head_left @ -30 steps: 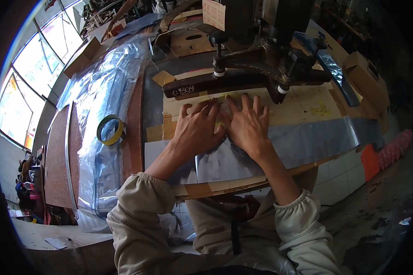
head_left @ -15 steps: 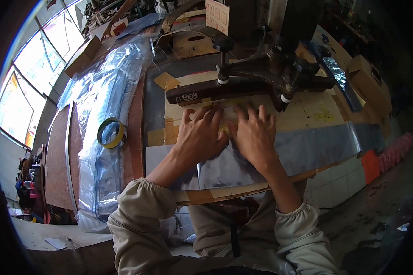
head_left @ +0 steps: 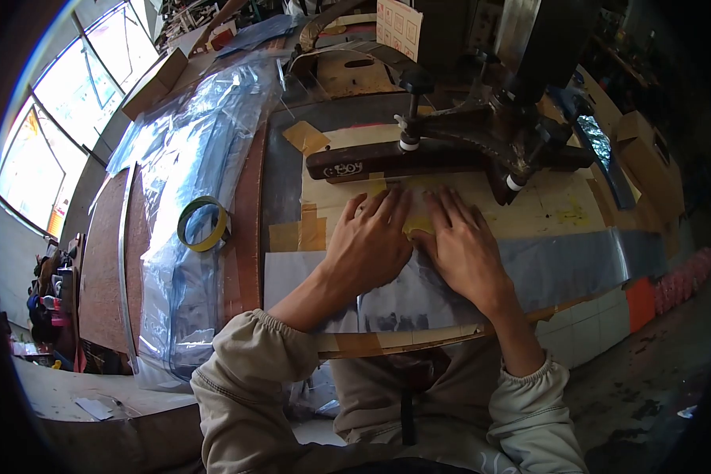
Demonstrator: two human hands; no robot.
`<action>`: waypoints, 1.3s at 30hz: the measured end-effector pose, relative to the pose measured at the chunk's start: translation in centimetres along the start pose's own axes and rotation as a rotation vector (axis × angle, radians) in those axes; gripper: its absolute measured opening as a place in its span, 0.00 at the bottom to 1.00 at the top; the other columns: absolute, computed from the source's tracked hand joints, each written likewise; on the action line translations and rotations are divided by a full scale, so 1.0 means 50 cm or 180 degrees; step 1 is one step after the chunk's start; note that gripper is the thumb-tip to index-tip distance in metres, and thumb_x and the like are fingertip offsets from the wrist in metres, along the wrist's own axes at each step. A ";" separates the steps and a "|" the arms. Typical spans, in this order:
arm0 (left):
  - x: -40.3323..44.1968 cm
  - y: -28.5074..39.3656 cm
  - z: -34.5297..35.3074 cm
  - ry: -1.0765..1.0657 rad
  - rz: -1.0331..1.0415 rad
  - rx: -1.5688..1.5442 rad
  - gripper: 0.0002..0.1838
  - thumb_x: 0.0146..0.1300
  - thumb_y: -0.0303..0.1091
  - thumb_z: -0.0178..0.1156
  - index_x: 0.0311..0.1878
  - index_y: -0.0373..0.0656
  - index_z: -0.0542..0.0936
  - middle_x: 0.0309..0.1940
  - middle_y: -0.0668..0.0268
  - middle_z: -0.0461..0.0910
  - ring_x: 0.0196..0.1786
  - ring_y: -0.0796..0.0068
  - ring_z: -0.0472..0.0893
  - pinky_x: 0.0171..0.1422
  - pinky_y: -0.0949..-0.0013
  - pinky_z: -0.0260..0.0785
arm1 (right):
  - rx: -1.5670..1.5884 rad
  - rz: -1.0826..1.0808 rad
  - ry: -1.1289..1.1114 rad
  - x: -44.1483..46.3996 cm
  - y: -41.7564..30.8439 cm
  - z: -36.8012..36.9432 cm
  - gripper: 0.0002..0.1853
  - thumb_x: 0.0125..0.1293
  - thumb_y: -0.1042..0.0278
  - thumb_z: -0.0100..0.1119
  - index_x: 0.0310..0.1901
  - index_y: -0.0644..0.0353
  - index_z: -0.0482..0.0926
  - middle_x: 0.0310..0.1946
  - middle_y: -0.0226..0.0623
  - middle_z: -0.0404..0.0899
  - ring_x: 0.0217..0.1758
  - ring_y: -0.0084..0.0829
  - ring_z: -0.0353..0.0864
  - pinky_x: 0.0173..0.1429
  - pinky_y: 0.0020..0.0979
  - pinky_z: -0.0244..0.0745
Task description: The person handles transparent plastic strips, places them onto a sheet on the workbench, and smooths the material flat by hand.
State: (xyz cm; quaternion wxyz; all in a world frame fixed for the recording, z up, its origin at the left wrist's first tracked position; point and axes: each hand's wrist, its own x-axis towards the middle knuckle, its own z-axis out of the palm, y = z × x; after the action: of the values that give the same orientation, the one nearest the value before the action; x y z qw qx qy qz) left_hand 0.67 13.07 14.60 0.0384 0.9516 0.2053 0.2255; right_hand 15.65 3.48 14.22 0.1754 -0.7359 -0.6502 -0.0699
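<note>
My left hand (head_left: 369,243) lies flat, palm down, on the pale board (head_left: 529,217), its fingers stretched toward the dark bar (head_left: 450,158). Beside it my right hand (head_left: 468,257) rests palm down as well, fingers extended. The thumbs are close together near a yellow patch (head_left: 419,225) on the board. A translucent greyish sheet (head_left: 561,265) runs along the board's near edge, partly under my hands. Anything under the palms is hidden. The dark bar, with white lettering, stands just beyond my fingertips and hangs from a metal arm with screw knobs.
Left of the board, a tape roll (head_left: 218,235) stands on bluish clear plastic sheets (head_left: 186,166). Brown tape (head_left: 314,229) marks the board. Cardboard boxes stand at the right (head_left: 648,158) and upper left (head_left: 154,85). A printed card (head_left: 399,30) stands at the back.
The view has shifted, so the whole scene sits slightly right and lower. My fingers now lie flatter and straighter; earlier they were more bent and spread, especially the right hand's.
</note>
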 end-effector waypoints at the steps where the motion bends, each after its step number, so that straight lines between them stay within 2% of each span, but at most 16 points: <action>1: 0.000 0.003 -0.003 -0.0026 -0.0036 0.0000 0.30 0.58 0.34 0.54 0.64 0.30 0.69 0.64 0.45 0.70 0.67 0.53 0.71 0.73 0.52 0.58 | -0.0004 0.0002 0.0001 -0.001 0.000 0.000 0.31 0.69 0.50 0.55 0.64 0.67 0.68 0.66 0.51 0.68 0.72 0.43 0.65 0.72 0.48 0.60; 6: 0.004 0.002 0.001 -0.0224 -0.0147 -0.0084 0.30 0.60 0.34 0.52 0.65 0.27 0.67 0.65 0.41 0.68 0.69 0.50 0.68 0.77 0.52 0.54 | 0.0074 0.0078 -0.0088 0.002 -0.002 -0.004 0.32 0.69 0.49 0.55 0.65 0.67 0.67 0.67 0.52 0.67 0.73 0.44 0.63 0.73 0.49 0.59; 15: 0.007 -0.011 0.014 -0.0142 -0.0082 -0.0174 0.30 0.59 0.32 0.51 0.64 0.24 0.66 0.65 0.38 0.67 0.69 0.47 0.68 0.76 0.51 0.55 | 0.0201 0.0150 -0.0093 0.010 0.002 0.013 0.32 0.69 0.51 0.55 0.66 0.68 0.66 0.68 0.54 0.65 0.74 0.47 0.60 0.74 0.51 0.56; 21: 0.009 -0.008 0.006 -0.0020 -0.0008 0.0137 0.28 0.61 0.35 0.54 0.63 0.29 0.71 0.64 0.44 0.71 0.68 0.54 0.71 0.74 0.52 0.59 | 0.0172 0.0216 -0.0078 0.016 -0.003 0.019 0.33 0.69 0.51 0.56 0.66 0.69 0.65 0.68 0.54 0.65 0.75 0.46 0.60 0.73 0.53 0.57; 24: -0.001 0.023 -0.020 -0.0342 -0.0101 -0.0319 0.26 0.62 0.36 0.55 0.61 0.31 0.72 0.64 0.47 0.72 0.67 0.57 0.72 0.72 0.52 0.60 | 0.0005 0.0157 0.0026 0.013 -0.003 0.028 0.33 0.69 0.51 0.56 0.66 0.69 0.65 0.67 0.54 0.65 0.75 0.46 0.60 0.73 0.54 0.57; 30: -0.012 0.036 -0.017 -0.0225 -0.0196 -0.0129 0.27 0.62 0.35 0.53 0.64 0.33 0.69 0.64 0.47 0.72 0.68 0.55 0.71 0.73 0.51 0.58 | 0.0049 0.0297 -0.0011 0.019 -0.010 0.028 0.33 0.71 0.51 0.53 0.67 0.70 0.64 0.68 0.53 0.65 0.75 0.45 0.59 0.74 0.56 0.56; 33: -0.009 0.034 -0.021 -0.0295 -0.0241 -0.0179 0.27 0.61 0.35 0.53 0.63 0.33 0.69 0.65 0.48 0.70 0.69 0.55 0.70 0.73 0.49 0.57 | 0.0129 0.0390 -0.0207 0.021 -0.014 0.022 0.32 0.73 0.51 0.48 0.69 0.67 0.61 0.71 0.54 0.60 0.77 0.47 0.55 0.74 0.58 0.54; 39: -0.005 0.030 -0.019 -0.0422 -0.0294 -0.0203 0.27 0.59 0.34 0.53 0.62 0.32 0.70 0.68 0.48 0.67 0.70 0.55 0.67 0.74 0.48 0.56 | -0.0043 0.0421 -0.0042 0.021 -0.019 0.028 0.32 0.72 0.52 0.50 0.68 0.68 0.63 0.69 0.50 0.64 0.76 0.43 0.58 0.74 0.59 0.54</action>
State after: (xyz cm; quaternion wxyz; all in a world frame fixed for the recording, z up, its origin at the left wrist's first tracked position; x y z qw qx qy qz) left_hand 0.59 11.56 15.61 0.0925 0.9523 0.2387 0.1664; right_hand 14.69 5.04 13.44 0.1704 -0.7789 -0.6007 -0.0578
